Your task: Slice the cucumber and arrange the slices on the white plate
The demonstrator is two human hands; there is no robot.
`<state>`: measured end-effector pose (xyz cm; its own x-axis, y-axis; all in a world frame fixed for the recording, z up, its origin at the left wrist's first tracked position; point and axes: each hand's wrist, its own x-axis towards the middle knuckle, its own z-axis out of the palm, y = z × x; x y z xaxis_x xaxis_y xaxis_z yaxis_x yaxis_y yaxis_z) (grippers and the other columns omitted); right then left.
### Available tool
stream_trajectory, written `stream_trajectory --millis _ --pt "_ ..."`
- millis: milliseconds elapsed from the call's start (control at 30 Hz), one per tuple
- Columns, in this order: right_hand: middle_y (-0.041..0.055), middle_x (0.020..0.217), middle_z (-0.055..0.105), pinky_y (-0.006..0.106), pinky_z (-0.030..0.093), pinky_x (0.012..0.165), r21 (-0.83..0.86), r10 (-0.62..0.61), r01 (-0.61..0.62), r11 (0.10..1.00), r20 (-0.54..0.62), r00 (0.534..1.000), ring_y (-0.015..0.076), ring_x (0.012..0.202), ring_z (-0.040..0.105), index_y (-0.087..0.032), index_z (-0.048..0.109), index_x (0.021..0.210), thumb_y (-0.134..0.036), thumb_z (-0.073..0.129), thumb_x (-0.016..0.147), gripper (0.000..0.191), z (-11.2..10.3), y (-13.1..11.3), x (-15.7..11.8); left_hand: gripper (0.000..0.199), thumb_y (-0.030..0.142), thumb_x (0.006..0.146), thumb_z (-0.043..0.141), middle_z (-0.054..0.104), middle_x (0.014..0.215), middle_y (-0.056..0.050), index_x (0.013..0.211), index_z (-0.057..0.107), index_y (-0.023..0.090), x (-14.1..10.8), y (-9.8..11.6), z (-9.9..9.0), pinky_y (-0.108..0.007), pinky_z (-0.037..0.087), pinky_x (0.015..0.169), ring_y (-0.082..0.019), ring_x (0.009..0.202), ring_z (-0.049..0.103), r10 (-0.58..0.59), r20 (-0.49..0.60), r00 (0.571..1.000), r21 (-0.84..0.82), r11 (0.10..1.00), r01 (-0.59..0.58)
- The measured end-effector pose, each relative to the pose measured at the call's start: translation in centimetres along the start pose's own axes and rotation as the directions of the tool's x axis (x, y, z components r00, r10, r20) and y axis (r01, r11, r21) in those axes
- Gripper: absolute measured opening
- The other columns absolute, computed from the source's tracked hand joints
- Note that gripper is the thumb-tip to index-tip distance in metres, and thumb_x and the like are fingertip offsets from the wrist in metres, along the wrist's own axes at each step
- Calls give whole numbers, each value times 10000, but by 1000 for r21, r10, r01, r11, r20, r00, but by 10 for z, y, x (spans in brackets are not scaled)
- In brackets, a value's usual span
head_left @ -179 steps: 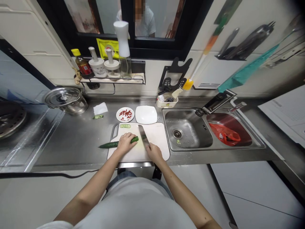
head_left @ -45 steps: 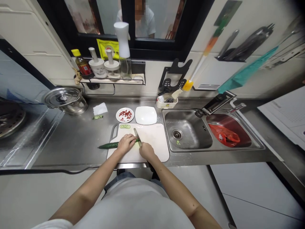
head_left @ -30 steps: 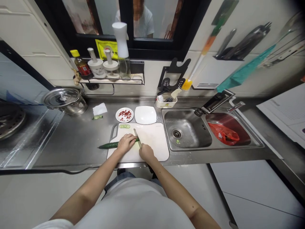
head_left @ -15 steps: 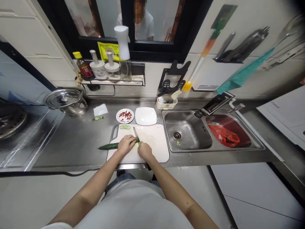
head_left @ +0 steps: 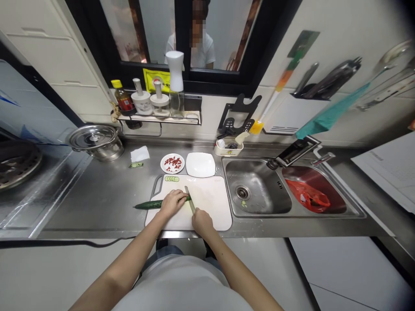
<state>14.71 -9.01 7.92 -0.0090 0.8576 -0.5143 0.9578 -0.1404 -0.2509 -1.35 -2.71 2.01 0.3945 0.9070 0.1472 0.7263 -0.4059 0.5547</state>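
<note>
A dark green cucumber (head_left: pixel 148 204) lies across the left part of a white cutting board (head_left: pixel 212 198), its tip past the board's edge. My left hand (head_left: pixel 173 202) is closed over the cucumber near its right end. In my right hand (head_left: pixel 202 221) is the handle of a knife (head_left: pixel 190 199), whose blade points up and left and meets the cucumber's right end beside my left fingertips. Several cucumber slices (head_left: pixel 171 178) lie in a row at the board's top left. Behind the board are a plate of red pieces (head_left: pixel 172 163) and a white square plate (head_left: pixel 200 164).
At the right is a double sink (head_left: pixel 259 185) with a red bag (head_left: pixel 308 196) in one basin. A lidded steel pot (head_left: pixel 97 142) stands at the back left, near a white paper (head_left: pixel 140 153). Beyond the window a person (head_left: pixel 202 47) is visible.
The view has shifted, so the counter sits a little lower in the picture. My right hand and the knife have moved slightly right and toward me relative to my left hand.
</note>
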Motion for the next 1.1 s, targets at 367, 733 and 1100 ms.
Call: stream_trajectory --millis 367,733,1100 --pt "170 1060 682 289 449 796 11 23 -23 1000 -2 1000 237 1032 636 -89 597 1130 -118 360 911 324 -6 -8 9 230 309 917 496 661 992 -17 1036 691 278 1 1 1 -299 440 838 -178 949 558 -34 -1 999 -34 999 34" --pt "169 1076 684 289 442 804 25 -1 2 1000 -38 999 230 1037 633 -102 612 1134 -132 376 905 330 -12 -15 23 248 311 915 486 667 1008 -26 1035 699 272 1 3 -1 -310 439 867 -190 963 561 -49 12 999 -47 998 50" --pt "168 1063 684 278 439 781 4 19 -18 1000 -20 1000 222 1024 636 -106 609 1120 -130 377 909 315 -6 -7 6 246 320 913 483 665 988 -24 1026 698 281 1 3 -3 -306 441 840 -190 955 558 -59 12 998 -39 997 59"
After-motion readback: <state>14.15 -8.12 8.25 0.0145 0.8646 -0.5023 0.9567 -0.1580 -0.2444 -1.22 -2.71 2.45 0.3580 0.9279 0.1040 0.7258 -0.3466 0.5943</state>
